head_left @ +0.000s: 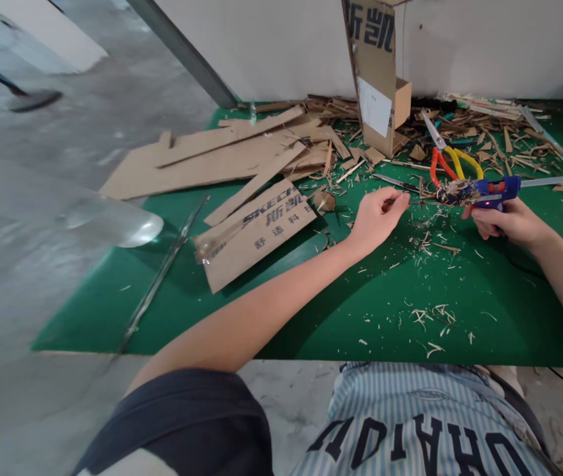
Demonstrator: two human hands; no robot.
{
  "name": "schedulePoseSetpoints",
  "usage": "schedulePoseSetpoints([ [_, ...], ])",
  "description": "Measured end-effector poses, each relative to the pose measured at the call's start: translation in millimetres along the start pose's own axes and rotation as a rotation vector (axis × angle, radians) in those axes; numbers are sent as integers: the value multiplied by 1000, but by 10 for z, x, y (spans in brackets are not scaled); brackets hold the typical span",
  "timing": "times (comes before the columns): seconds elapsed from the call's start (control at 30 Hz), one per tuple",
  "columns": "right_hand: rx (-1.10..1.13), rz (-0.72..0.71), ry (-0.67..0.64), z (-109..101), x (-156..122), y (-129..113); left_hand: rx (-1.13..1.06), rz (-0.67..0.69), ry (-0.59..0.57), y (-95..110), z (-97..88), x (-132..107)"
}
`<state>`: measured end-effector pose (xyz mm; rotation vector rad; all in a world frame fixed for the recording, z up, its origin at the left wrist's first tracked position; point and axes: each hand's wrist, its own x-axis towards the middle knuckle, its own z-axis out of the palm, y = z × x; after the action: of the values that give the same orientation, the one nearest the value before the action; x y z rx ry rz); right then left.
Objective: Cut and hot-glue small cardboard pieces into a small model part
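My right hand (517, 223) grips a blue glue gun (504, 188), its nozzle pointing left and a clear glue stick (554, 180) running out of its back. Brown shavings (460, 192) cling around the front of the gun. My left hand (378, 215) is just left of the nozzle with thumb and fingers pinched together; whatever thin thing they hold is too small to make out. Scissors (454, 162) with red and yellow handles lie right behind the gun. A slim pointed metal tool (393, 181) rests behind my left hand.
A printed cardboard piece (266, 231) and longer cardboard strips (212, 149) lie on the green table (321, 317) to the left. An upright cardboard structure (375, 79) stands at the back amid scraps (504, 139). Thin shavings (430, 317) are scattered in front.
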<state>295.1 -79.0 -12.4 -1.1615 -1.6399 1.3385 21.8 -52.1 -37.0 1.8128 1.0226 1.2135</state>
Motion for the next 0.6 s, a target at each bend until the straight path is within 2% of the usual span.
schedulePoseSetpoints([
  [0.33,19,-21,-37,-19,-15,-34,-2,-71,-5,45,-15,-15],
  [0.6,87,-13,-29,16,-14,-53,-11,-56,-16,53,-20,-28],
])
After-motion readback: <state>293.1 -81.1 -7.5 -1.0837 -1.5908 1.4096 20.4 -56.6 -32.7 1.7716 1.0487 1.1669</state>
